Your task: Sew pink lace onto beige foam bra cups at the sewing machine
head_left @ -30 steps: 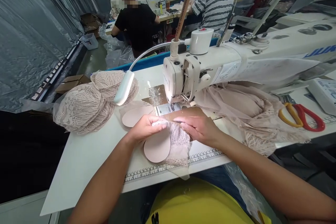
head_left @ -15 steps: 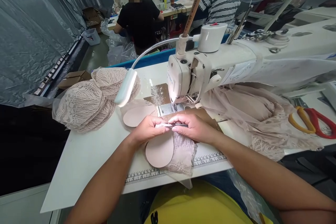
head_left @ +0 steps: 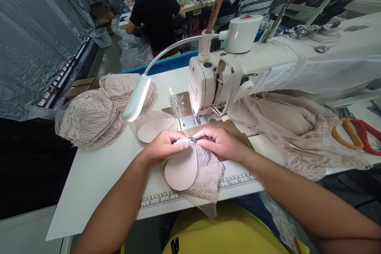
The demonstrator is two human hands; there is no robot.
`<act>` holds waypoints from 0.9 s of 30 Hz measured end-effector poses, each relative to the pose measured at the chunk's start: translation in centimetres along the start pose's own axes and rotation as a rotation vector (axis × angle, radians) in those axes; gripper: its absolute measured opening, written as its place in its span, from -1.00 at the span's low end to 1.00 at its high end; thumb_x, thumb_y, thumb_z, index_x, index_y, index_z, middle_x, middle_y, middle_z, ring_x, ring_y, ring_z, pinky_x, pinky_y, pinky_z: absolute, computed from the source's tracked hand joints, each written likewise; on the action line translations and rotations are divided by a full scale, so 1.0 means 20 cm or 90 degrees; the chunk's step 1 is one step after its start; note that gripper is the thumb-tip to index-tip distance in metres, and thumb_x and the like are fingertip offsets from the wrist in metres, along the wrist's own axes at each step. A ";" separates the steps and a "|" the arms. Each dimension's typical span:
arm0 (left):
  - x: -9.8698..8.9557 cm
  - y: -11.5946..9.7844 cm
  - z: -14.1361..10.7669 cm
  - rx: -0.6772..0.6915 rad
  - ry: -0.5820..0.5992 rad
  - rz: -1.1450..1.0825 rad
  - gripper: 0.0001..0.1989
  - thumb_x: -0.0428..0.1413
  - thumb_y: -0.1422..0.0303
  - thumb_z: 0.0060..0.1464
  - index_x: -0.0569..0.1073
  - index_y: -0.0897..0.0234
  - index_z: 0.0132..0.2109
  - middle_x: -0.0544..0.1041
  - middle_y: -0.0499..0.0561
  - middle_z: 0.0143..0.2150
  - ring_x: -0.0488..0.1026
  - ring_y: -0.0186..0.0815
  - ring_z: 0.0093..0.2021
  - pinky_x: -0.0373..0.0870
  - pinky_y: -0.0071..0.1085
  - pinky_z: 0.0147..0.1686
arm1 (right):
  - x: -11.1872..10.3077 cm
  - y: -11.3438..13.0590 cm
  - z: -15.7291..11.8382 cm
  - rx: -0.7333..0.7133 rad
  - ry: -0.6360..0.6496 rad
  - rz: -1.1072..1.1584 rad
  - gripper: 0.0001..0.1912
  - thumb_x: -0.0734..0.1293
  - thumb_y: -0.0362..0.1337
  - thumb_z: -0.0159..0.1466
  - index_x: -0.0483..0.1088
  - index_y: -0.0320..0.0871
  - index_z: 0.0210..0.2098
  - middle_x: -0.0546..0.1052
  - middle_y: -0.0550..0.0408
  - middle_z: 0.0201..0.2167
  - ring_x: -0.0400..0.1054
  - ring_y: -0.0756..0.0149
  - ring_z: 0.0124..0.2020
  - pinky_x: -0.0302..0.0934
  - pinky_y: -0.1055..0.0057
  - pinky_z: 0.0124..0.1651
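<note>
In front of the sewing machine needle, my left hand [head_left: 166, 143] pinches the edge of a beige lace piece [head_left: 207, 170] between thumb and fingers. My right hand [head_left: 218, 143] is closed on a slim dark metal tool [head_left: 205, 140], its tip at the pinched edge; most of it is hidden by my fingers. Below my hands hangs a smooth, rounded beige cup pad [head_left: 181, 170], lying against the lace. Another rounded beige pad [head_left: 153, 129] with sheer fabric rests left of the needle plate [head_left: 187, 122].
Stacked lace cups [head_left: 89, 117] lie on the left of the white table [head_left: 98, 182]. The sewing machine [head_left: 205, 83] and its lamp [head_left: 137, 99] stand over the work. Beige fabric [head_left: 285, 119] and red-and-yellow-handled scissors [head_left: 354, 135] are at right. Two people sit beyond.
The view has shifted slightly. My hands stay at the same spot, with the tool tip still close to the pinched edge; less of the tip shows now.
</note>
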State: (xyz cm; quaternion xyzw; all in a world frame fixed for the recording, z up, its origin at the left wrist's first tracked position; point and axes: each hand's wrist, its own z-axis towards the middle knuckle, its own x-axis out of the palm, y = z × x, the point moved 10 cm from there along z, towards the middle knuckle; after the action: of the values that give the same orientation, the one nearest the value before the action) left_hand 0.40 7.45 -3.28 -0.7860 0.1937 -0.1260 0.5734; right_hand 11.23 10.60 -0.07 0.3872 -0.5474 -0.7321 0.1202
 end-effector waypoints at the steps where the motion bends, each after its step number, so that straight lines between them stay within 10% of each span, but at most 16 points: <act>1: 0.00 0.00 0.00 0.005 -0.004 0.005 -0.68 0.18 0.18 0.02 0.51 0.44 -0.32 0.23 -0.10 -0.54 0.10 -0.46 -0.51 0.03 -0.49 -0.51 | 0.00 0.00 0.00 -0.001 0.000 0.000 -0.81 0.30 -0.24 0.22 0.47 -0.15 -0.21 0.56 0.07 -0.24 0.43 0.28 -0.19 0.27 0.34 -0.11; 13: 0.04 0.03 0.03 0.005 0.006 0.026 -0.62 0.18 0.13 0.00 0.42 0.41 -0.49 0.11 -0.12 -0.58 0.00 -0.49 -0.53 -0.07 -0.49 -0.56 | 0.05 0.03 0.00 -0.031 0.021 0.028 -0.82 0.27 -0.23 0.26 0.48 -0.11 -0.21 0.55 0.10 -0.28 0.41 0.31 -0.25 0.25 0.37 -0.18; 21: 0.05 0.00 0.03 0.034 -0.010 0.029 -0.66 0.17 0.14 0.03 0.54 0.40 -0.30 0.42 0.01 -0.45 0.30 -0.37 -0.42 0.21 -0.47 -0.43 | 0.07 -0.09 0.01 0.063 0.006 0.147 -0.68 0.36 -0.14 0.16 0.35 -0.16 -0.15 0.48 0.09 -0.30 0.37 0.32 -0.28 0.26 0.39 -0.25; 27: 0.01 0.01 0.01 0.001 -0.005 0.113 -0.69 0.14 0.15 0.05 0.48 0.37 -0.32 0.35 -0.07 -0.52 0.23 -0.45 -0.53 0.13 -0.53 -0.54 | 0.04 -0.08 0.00 0.077 0.025 -0.025 -0.78 0.26 -0.16 0.23 0.36 -0.17 -0.46 0.44 0.14 -0.48 0.29 0.35 -0.42 0.13 0.41 -0.38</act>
State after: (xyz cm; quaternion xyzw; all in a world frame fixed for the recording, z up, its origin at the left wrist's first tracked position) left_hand 0.62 7.51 -3.48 -0.7657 0.2601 -0.0723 0.5837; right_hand 11.07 10.60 -1.86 0.4187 -0.5805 -0.6921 0.0932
